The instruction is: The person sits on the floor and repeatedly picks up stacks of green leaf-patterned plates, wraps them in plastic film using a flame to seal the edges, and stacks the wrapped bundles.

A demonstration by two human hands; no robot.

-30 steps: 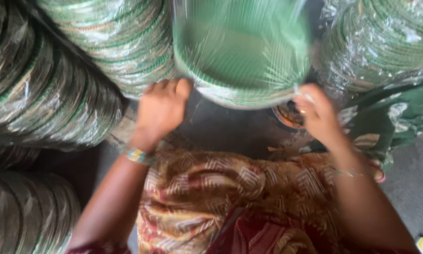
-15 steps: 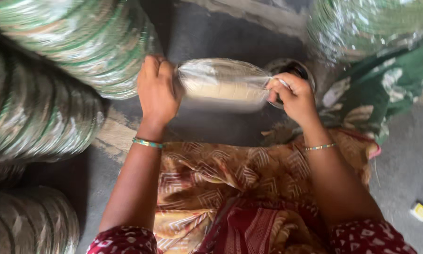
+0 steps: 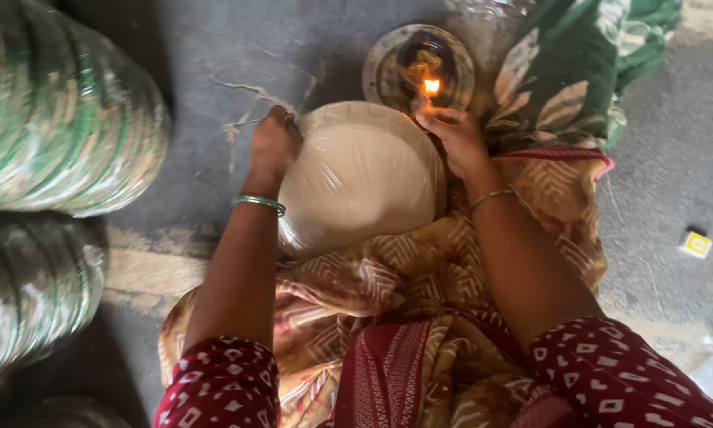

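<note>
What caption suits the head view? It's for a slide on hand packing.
Both hands, left hand and right hand, hold a plastic-wrapped stack of plates beside a small flame.

Paper plate stack (image 3: 360, 174) under glossy clear plastic wrap; patterned cloth (image 3: 420, 293); rough matt concrete floor (image 3: 214, 55).

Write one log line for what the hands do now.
left hand: grips wrapped plate stack | right hand: holds its edge at small flame | lamp dish: on floor
</note>
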